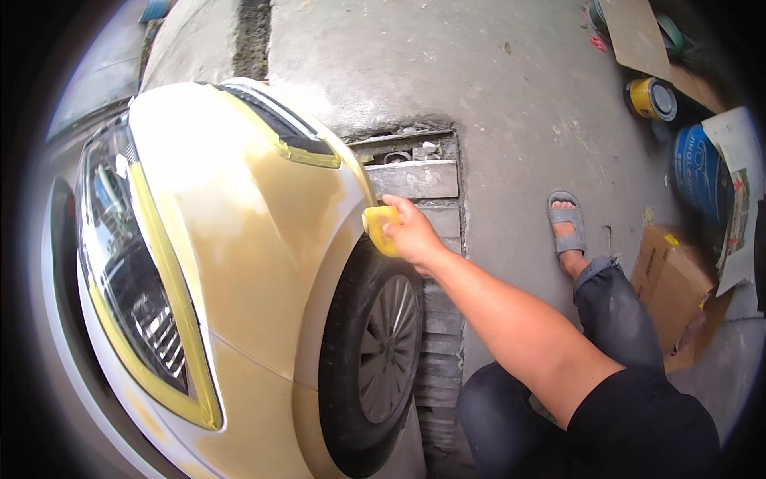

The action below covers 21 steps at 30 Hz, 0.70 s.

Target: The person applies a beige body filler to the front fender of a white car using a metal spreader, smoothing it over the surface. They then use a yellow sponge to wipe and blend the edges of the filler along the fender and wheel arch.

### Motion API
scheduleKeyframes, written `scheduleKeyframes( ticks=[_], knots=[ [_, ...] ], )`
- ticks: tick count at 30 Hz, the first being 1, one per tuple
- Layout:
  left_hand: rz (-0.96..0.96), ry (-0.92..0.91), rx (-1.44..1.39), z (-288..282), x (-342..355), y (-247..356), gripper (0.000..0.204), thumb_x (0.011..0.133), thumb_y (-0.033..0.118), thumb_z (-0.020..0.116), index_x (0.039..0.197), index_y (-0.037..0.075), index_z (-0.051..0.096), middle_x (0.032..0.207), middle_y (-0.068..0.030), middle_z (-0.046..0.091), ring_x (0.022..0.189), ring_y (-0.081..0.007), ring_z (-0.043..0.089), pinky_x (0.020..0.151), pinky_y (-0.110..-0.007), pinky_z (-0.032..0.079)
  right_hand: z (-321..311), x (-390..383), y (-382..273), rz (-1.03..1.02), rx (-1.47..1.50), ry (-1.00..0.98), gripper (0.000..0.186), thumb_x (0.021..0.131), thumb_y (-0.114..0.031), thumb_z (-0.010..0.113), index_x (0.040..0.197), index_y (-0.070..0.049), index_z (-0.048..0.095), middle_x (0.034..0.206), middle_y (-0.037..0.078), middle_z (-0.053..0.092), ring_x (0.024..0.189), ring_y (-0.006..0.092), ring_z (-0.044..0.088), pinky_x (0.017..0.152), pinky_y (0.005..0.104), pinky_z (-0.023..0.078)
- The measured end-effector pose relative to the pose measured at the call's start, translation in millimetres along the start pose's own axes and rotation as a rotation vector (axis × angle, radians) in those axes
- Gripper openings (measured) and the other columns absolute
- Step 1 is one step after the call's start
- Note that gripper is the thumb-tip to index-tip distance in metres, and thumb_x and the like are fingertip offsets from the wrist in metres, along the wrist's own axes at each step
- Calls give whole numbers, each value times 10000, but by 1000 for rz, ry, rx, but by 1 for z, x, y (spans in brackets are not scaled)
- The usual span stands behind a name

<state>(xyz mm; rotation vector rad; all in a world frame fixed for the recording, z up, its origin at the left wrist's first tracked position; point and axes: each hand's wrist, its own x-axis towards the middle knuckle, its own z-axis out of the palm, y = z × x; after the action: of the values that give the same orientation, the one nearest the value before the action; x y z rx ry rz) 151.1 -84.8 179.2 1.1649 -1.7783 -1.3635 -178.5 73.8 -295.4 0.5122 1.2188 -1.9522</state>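
Wheel (383,359) stands near the yellow block (377,227), blue bucket (696,172) well apart.

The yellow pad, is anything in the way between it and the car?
Nothing that I can see. The hand holds the yellow pad right by the edge of the car, near the tyre. I can't tell whether the pad touches the car.

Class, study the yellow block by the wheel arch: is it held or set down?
Held: the hand grips the yellow block at the wheel arch. Whether it presses there, I cannot tell.
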Motion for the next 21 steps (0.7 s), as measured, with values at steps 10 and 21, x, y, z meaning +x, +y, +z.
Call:
scheduleKeyframes(
  ticks=[10, 21],
  knots=[
    [379, 165, 795, 10, 6, -15, 141, 927, 192, 561, 946, 60, 605, 860, -62, 599, 723, -219, 580, 600, -348, 461, 9, 16, 18, -49, -49, 85, 547, 885, 67, 503, 1417, 24, 385, 1343, 180, 541, 1229, 226, 530, 1015, 319, 413],
    [-69, -739, -137, 26, 27, 16, 447, 835, 132, 725, 1264, 154, 601, 1353, -27, 559, 1125, -328, 578, 848, -490, 463, 25, 15, 5, -65, -158, 172, 497, 860, 71, 490, 1352, 1, 478, 1255, 170, 605, 1169, 238, 578, 991, 333, 439]
  ],
)
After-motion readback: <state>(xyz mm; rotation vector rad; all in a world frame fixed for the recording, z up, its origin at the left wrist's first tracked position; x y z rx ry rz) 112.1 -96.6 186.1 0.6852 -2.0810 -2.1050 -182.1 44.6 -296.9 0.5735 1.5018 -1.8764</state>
